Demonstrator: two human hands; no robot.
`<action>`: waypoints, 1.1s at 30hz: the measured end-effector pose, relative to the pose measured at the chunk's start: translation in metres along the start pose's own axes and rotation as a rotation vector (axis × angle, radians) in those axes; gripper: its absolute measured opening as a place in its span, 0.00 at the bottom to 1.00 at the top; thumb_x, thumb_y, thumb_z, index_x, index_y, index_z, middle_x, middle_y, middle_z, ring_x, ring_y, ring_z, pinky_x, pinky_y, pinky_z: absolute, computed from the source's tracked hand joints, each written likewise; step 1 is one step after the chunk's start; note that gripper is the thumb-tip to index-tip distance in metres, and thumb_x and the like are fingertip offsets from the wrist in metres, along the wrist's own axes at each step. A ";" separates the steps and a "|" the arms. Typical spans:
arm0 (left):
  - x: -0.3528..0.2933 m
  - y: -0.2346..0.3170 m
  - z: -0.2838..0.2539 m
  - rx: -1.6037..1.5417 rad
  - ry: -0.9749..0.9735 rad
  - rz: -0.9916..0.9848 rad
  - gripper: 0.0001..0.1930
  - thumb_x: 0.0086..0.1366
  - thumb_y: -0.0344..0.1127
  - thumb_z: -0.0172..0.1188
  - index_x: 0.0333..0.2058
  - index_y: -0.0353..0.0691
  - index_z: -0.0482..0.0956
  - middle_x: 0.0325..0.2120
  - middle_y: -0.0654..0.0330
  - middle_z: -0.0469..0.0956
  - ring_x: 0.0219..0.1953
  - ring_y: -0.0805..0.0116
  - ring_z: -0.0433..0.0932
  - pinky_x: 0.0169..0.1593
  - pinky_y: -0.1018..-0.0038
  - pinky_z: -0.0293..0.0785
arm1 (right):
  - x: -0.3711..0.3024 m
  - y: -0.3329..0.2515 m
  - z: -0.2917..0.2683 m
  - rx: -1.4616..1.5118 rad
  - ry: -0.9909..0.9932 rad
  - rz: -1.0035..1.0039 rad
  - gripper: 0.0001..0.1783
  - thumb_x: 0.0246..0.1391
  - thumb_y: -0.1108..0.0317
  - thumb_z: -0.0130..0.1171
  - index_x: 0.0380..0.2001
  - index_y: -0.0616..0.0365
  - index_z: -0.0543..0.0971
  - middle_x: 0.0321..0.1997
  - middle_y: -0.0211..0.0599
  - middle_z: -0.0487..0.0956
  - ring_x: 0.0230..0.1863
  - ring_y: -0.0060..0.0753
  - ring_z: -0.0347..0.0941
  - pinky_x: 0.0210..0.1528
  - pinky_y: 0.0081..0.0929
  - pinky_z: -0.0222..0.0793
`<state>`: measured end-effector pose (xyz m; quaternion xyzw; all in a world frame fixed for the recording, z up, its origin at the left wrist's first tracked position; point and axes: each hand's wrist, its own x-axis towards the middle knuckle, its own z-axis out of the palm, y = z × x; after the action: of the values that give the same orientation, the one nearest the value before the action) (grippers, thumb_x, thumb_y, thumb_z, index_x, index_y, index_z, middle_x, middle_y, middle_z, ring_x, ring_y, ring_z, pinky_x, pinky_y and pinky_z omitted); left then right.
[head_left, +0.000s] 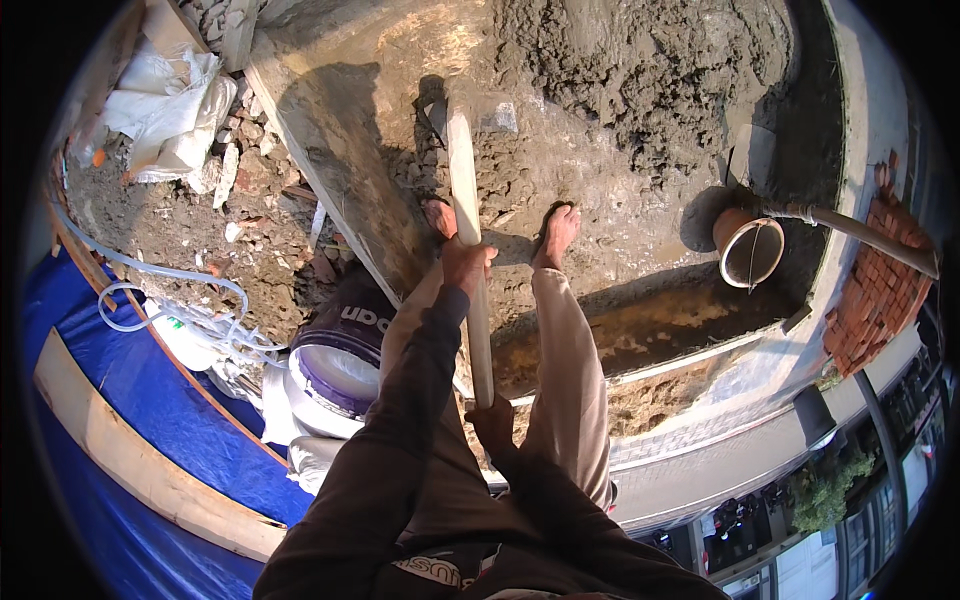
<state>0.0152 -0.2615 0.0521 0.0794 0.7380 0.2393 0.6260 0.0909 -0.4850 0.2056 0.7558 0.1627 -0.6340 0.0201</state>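
Both my hands grip the long pale wooden handle of a hoe. My left hand is closed around the middle of the shaft, and my right hand is wrapped around its near end, between my legs. At the far end, the metal head rests at or just above the wet grey mortar; its lower edge is hard to make out. My bare feet stand in the mixing area on either side of the handle, the right foot a little apart from it.
A mud-coated bucket and a second wooden-handled tool lie at the right. Stacked red bricks stand beyond the rim. At left are a dark paint pail, rubble, a white sack, a hose and blue tarpaulin.
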 end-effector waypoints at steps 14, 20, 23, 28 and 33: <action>0.137 0.153 0.004 -0.174 0.243 0.319 0.07 0.50 0.27 0.62 0.24 0.35 0.71 0.16 0.60 0.69 0.13 0.69 0.68 0.15 0.73 0.65 | 0.234 -0.138 -0.007 0.081 -0.111 -0.421 0.20 0.28 0.76 0.61 0.33 0.59 0.78 0.24 0.26 0.75 0.27 0.17 0.68 0.32 0.23 0.67; 0.143 0.115 -0.029 -0.070 0.076 0.254 0.11 0.48 0.26 0.64 0.29 0.32 0.70 0.15 0.58 0.70 0.12 0.69 0.69 0.13 0.70 0.67 | 0.181 -0.110 0.018 0.565 -0.349 -0.356 0.25 0.33 0.73 0.61 0.42 0.61 0.79 0.30 0.32 0.80 0.33 0.20 0.74 0.38 0.24 0.71; 0.130 0.094 -0.035 -0.010 0.152 0.211 0.09 0.48 0.26 0.64 0.26 0.32 0.71 0.15 0.58 0.71 0.12 0.69 0.69 0.14 0.71 0.67 | 0.147 -0.093 0.012 0.446 -0.306 -0.302 0.26 0.31 0.73 0.62 0.42 0.61 0.78 0.30 0.34 0.80 0.32 0.23 0.74 0.37 0.26 0.71; 0.073 0.056 -0.036 -0.154 0.042 0.126 0.08 0.49 0.27 0.62 0.24 0.35 0.70 0.14 0.60 0.70 0.12 0.70 0.69 0.14 0.73 0.67 | 0.090 -0.079 -0.022 0.022 -0.084 -0.245 0.16 0.29 0.73 0.65 0.28 0.63 0.75 0.20 0.33 0.74 0.23 0.24 0.68 0.28 0.30 0.68; 0.012 0.022 -0.007 -0.132 0.053 0.030 0.10 0.49 0.27 0.60 0.28 0.36 0.68 0.14 0.62 0.68 0.12 0.72 0.68 0.14 0.75 0.66 | 0.025 -0.029 -0.028 0.056 -0.090 -0.020 0.15 0.27 0.74 0.65 0.25 0.63 0.74 0.20 0.33 0.74 0.24 0.26 0.70 0.28 0.29 0.68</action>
<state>0.0021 -0.2395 0.0521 0.0425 0.7356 0.2988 0.6065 0.1130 -0.4451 0.1925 0.7252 0.1516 -0.6716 -0.0001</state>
